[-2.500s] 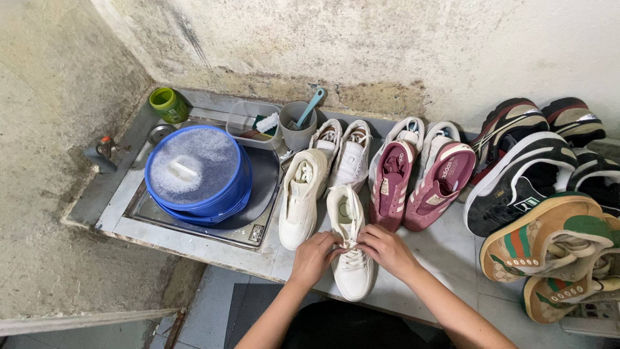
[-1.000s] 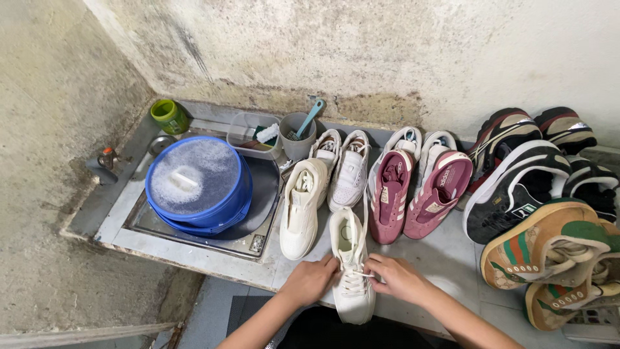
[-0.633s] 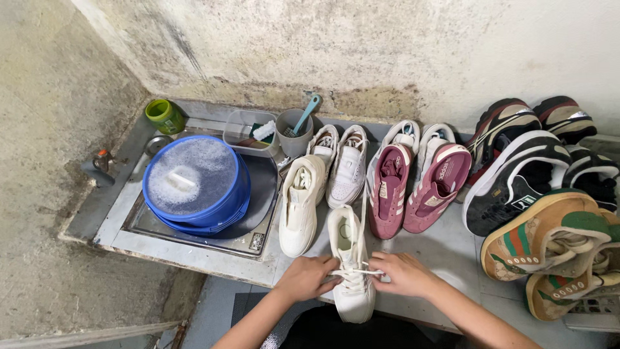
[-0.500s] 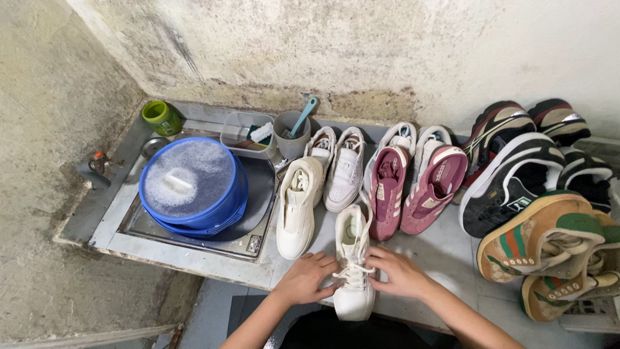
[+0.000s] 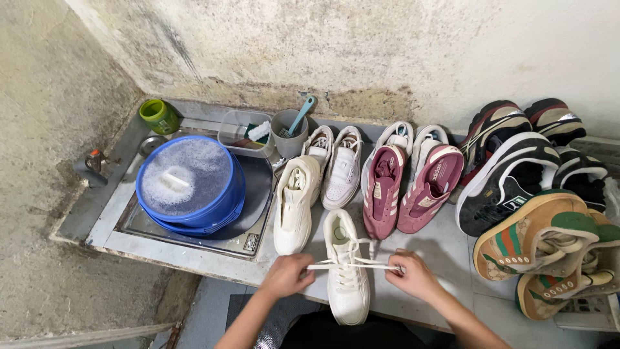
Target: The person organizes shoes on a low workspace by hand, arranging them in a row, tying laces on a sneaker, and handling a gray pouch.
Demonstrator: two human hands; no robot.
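White lace-up leather sneaker (image 5: 347, 278) at lower centre; left hand (image 5: 286, 276) and right hand (image 5: 413, 276) each pinch white laces (image 5: 352, 265), pulled taut sideways.

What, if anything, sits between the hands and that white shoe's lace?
Nothing visible. The left hand and right hand each pinch an end of the lace, pulled taut across the white shoe.

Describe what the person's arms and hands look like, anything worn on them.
Both forearms are bare, with no sleeves in view. The left hand and right hand wear no gloves, and no rings, watch or bracelets can be seen on either.
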